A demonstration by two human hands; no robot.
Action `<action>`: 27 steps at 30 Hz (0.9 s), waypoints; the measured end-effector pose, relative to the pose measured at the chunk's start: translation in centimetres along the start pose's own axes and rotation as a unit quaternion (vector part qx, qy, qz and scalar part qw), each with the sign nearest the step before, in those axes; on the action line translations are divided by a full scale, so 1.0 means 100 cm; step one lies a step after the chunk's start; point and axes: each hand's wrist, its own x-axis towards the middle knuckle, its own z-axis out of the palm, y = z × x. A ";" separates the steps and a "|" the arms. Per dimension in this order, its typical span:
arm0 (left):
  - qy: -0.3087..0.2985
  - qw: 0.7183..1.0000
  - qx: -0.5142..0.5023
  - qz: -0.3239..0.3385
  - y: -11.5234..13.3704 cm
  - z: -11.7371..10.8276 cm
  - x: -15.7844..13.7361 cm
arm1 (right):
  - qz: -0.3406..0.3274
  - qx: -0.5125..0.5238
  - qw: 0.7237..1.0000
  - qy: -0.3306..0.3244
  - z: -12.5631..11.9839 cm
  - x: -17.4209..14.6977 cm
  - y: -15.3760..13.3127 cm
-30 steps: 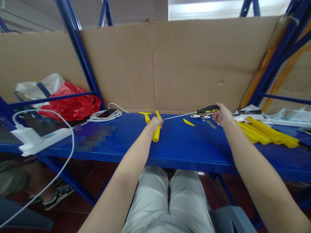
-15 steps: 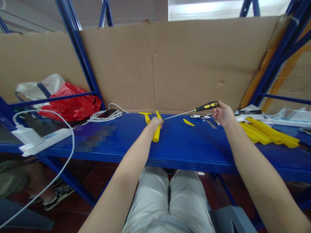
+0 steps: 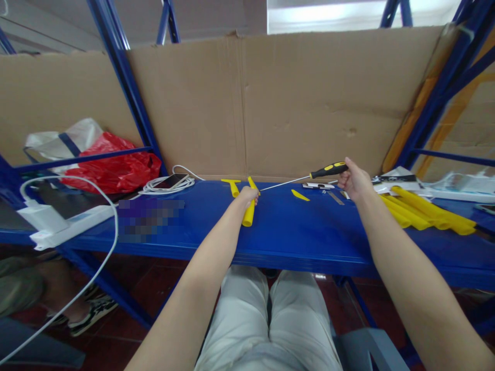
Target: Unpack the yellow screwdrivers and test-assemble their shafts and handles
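My left hand is closed around a yellow plastic tube, whose hollow end faces me on the blue shelf. In my right hand is the end of a black and yellow handle, part of a long screwdriver. Its thin shaft slants down to the left, and the tip meets the tube at my left fingers; the exact contact is hidden. A T-shaped yellow piece stands just left of the tube. To the right lies a flat yellow piece.
Several yellow tubes lie at the right. A metal strip and small parts are behind the shaft. At left are a white power strip, coiled white cable and red bag. Cardboard walls the back.
Almost nothing differs. The screwdriver's handle shows its yellow patches turned slightly, and my right fingers have shifted a little on its end.
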 end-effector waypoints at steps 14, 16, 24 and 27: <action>0.003 1.000 0.000 0.001 -0.001 0.001 0.000 | -0.011 -0.011 1.000 0.014 -0.003 0.003 0.004; 0.003 1.000 0.000 0.001 0.000 0.001 0.000 | -0.013 -0.010 1.000 0.017 -0.003 0.004 0.004; 0.003 1.000 0.001 0.003 -0.001 0.001 0.000 | -0.002 0.010 1.000 -0.014 0.002 -0.001 -0.001; 0.004 1.000 0.001 0.003 -0.001 0.002 0.000 | -0.006 0.007 1.000 -0.022 0.003 -0.004 -0.002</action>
